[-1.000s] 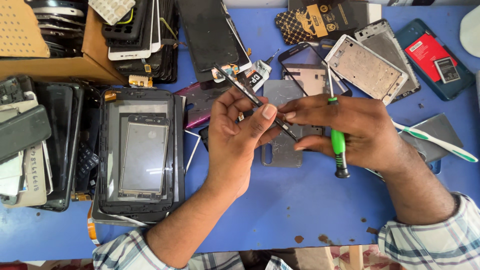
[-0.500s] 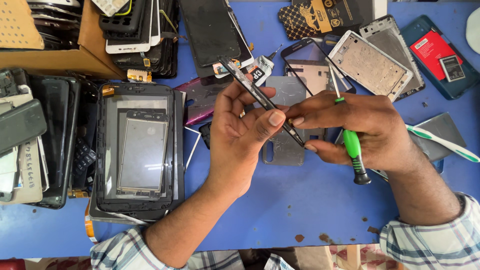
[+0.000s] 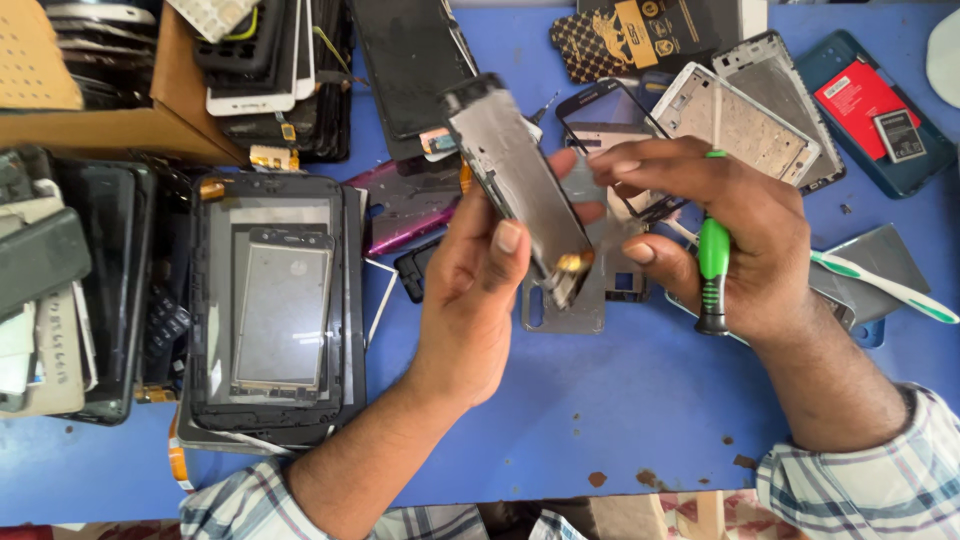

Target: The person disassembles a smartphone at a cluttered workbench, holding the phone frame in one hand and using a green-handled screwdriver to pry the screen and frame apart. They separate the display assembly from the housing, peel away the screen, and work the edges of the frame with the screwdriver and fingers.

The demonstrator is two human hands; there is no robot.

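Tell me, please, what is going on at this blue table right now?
A person is working on phone parts. The left hand holds up a phone screen panel at a tilt, above the blue table. The right hand touches the panel's upper part with its fingertips while gripping a green-handled screwdriver. Under the hands lies a grey phone frame; a stack of tablet and phone frames sits to the left, a toothbrush to the right.

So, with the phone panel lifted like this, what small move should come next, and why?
Probably bring the green screwdriver tip round to the phone panel. The left hand holds the panel tilted above the blue table, while the right hand touches its edge with the screwdriver tucked in its palm, the handle end pointing down.
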